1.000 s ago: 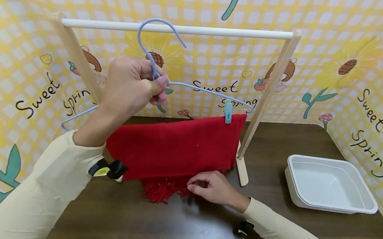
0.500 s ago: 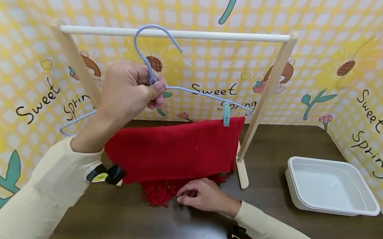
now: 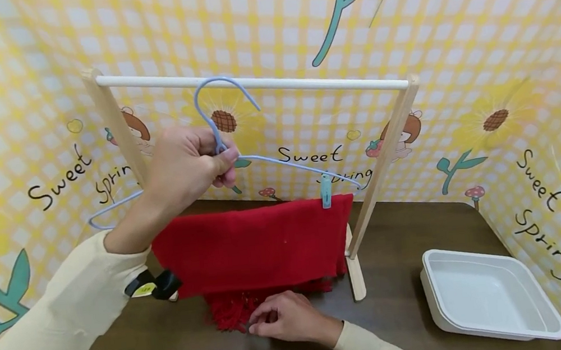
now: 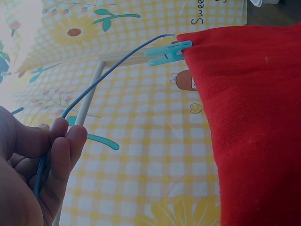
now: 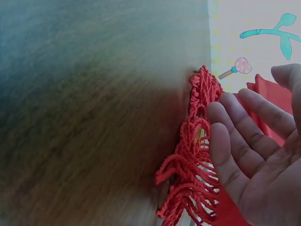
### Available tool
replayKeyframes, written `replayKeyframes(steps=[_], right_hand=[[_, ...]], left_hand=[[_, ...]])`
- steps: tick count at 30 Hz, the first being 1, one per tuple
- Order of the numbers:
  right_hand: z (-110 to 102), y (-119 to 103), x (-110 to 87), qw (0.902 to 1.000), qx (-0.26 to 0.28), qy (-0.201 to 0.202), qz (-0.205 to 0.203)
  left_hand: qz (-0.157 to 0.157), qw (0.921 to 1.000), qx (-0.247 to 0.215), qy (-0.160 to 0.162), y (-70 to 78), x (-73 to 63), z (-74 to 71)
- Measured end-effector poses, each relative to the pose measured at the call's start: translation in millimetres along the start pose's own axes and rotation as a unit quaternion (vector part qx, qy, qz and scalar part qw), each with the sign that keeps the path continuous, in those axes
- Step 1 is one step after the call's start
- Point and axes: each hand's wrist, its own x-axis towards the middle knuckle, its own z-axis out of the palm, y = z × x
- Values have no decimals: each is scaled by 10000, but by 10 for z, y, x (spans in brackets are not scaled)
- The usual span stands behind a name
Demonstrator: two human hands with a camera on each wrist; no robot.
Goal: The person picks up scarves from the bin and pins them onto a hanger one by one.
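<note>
My left hand (image 3: pixel 193 161) grips a blue wire hanger (image 3: pixel 289 160) at the base of its hook, in front of the rack's white bar. From the hanger hangs a folded red scarf (image 3: pixel 252 248), with a light-blue clothespin (image 3: pixel 326 191) on its right top corner. The left wrist view shows the clothespin (image 4: pixel 169 53) at the scarf's edge. My forearm covers the scarf's left top corner. Below the scarf, by its red fringe (image 5: pixel 195 136), is my right hand (image 5: pixel 256 155), fingers loosely bent and holding nothing. Whether its fingertips touch the fringe I cannot tell.
A wooden rack with a white top bar (image 3: pixel 292 82) stands behind the hanger. On the dark table (image 3: pixel 401 321), to the right, sits a white plastic tub (image 3: pixel 499 334). A yellow checked cloth backdrop (image 3: pixel 266 30) surrounds the table.
The whole scene sits lower in the head view. My right hand has shifted left along the fringe. The left hand keeps its grip on the hanger.
</note>
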Motion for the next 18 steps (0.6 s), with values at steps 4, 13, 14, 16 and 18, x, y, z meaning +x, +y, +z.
replayKeyframes(steps=[4,13,14,16,18], right_hand=[[42,11,-17,9999,-87,44,-43],[69,44,11,9994,-308,100,-104],[67,49,19,9993,-337,135,-108],[62,60,38,9989,-392,211,-114],[57,72,61,9986,-440,273,-120]], left_hand=[[-104,9999,4,-37,-14,-15,23],[-315,9993,136,-134,-48,-27,35],[-316,9993,172,-138,-54,-24,36],[-322,9991,228,-146,-61,-15,40],[-324,9990,277,-154,-62,2,46]])
